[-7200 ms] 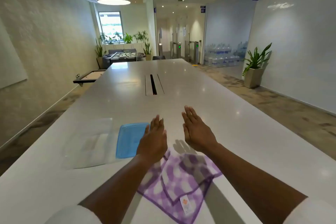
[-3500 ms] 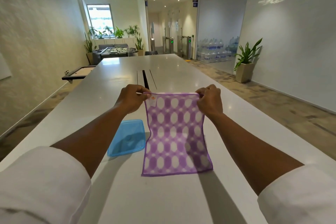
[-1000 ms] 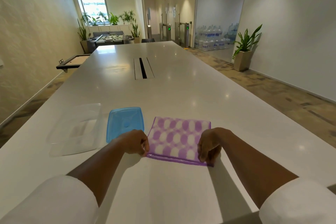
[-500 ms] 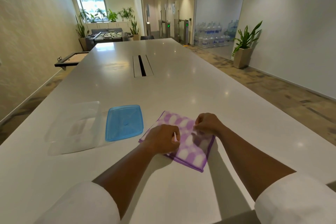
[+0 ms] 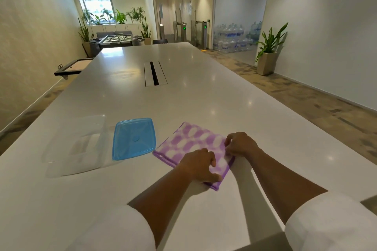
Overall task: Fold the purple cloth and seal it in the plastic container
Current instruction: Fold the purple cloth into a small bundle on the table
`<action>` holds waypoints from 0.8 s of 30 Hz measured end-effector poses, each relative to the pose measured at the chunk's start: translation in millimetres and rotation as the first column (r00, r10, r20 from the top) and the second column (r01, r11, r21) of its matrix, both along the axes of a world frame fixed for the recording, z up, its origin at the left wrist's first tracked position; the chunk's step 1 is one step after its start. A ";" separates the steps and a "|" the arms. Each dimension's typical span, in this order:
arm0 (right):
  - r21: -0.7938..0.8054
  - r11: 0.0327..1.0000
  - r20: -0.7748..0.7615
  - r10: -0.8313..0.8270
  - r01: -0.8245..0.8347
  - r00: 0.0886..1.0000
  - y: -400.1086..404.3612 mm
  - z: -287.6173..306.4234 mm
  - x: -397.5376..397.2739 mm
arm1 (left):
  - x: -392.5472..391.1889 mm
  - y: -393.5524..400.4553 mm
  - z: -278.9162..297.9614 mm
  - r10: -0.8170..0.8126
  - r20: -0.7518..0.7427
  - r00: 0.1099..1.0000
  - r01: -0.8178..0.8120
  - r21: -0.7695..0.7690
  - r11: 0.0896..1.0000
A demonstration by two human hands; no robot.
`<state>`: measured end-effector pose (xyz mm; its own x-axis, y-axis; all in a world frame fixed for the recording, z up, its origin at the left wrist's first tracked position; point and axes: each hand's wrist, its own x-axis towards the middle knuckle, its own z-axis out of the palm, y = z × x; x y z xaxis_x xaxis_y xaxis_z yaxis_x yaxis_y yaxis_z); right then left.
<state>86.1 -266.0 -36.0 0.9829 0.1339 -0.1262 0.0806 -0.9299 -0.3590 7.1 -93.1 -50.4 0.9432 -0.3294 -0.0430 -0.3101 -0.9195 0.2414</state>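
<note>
Pressing down on the folded purple-and-white patterned cloth (image 5: 191, 141), my left hand (image 5: 199, 166) lies flat with its fingers together on the near corner. My right hand (image 5: 240, 144) pinches the cloth's right edge between curled fingertips. The cloth lies on the long white table (image 5: 183, 96), just right of the blue square plastic lid (image 5: 133, 138). The clear plastic container (image 5: 77, 146) sits left of the lid.
</note>
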 end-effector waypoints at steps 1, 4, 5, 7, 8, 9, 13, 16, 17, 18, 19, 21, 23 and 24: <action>0.016 1.000 -0.010 -0.006 0.006 1.000 -1.0 0.8 -0.6 | 1.9 4.2 1.8 -0.002 -0.011 1.000 0.002 0.000 1.000; 0.089 0.996 -0.016 -0.007 0.008 1.000 -2.4 0.3 -2.1 | 7.6 23.0 7.2 -0.004 -0.035 0.999 0.003 -0.007 1.000; 0.108 0.994 -0.004 0.016 -0.015 1.000 -1.9 -1.4 -2.0 | 9.5 30.9 8.4 0.001 -0.033 0.999 -0.001 -0.008 1.000; 0.158 0.984 0.022 0.075 -0.078 0.997 -0.2 -7.3 -0.7 | 12.5 46.8 8.9 0.023 -0.014 1.000 -0.023 0.000 1.000; 0.186 0.978 0.027 0.095 -0.098 0.995 1.2 -10.2 0.1 | 13.9 54.0 8.5 0.039 -0.003 0.999 -0.039 0.002 0.999; 0.202 0.972 0.023 0.115 -0.118 0.993 2.8 -11.8 -0.7 | 14.9 60.8 7.5 0.055 0.005 0.998 -0.055 -0.004 0.998; 0.198 0.958 -0.065 0.223 -0.206 0.973 7.9 -14.2 -6.7 | 12.1 81.8 0.4 0.089 0.002 0.996 -0.088 -0.057 0.994; 0.169 0.948 -0.098 0.288 -0.269 0.953 7.6 -13.2 -5.2 | 7.2 92.2 -6.4 0.105 0.009 0.994 -0.104 -0.080 0.991; 0.155 0.946 -0.097 0.302 -0.286 0.948 7.1 -12.3 -4.2 | 6.2 93.8 -7.5 0.109 0.014 0.994 -0.107 -0.080 0.991; 0.139 0.944 -0.086 0.314 -0.301 0.945 6.8 -11.8 -3.0 | 5.8 94.7 -8.4 0.108 0.021 0.994 -0.106 -0.076 0.991; 0.130 0.942 -0.066 0.320 -0.309 0.945 6.9 -11.2 -2.3 | 5.7 94.8 -8.6 0.106 0.027 0.994 -0.104 -0.070 0.992; 0.175 0.944 -0.013 0.285 -0.279 0.958 7.3 -9.2 -2.2 | 6.4 93.0 -6.8 0.101 0.030 0.994 -0.099 -0.059 0.993; 0.323 0.926 0.042 0.194 -0.197 0.980 9.7 -5.5 -4.6 | 7.4 91.4 -4.3 0.104 0.031 0.994 -0.102 -0.058 0.993; 0.410 0.897 0.065 0.154 -0.167 0.986 11.1 -3.1 -6.2 | 7.2 90.9 -3.5 0.105 0.037 0.994 -0.102 -0.060 0.993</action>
<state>79.9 -254.9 -39.1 0.9461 0.3238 0.0038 0.2331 -0.6726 -0.7023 14.2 -2.1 -53.9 0.9730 -0.2307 0.0120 -0.2245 -0.9322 0.2839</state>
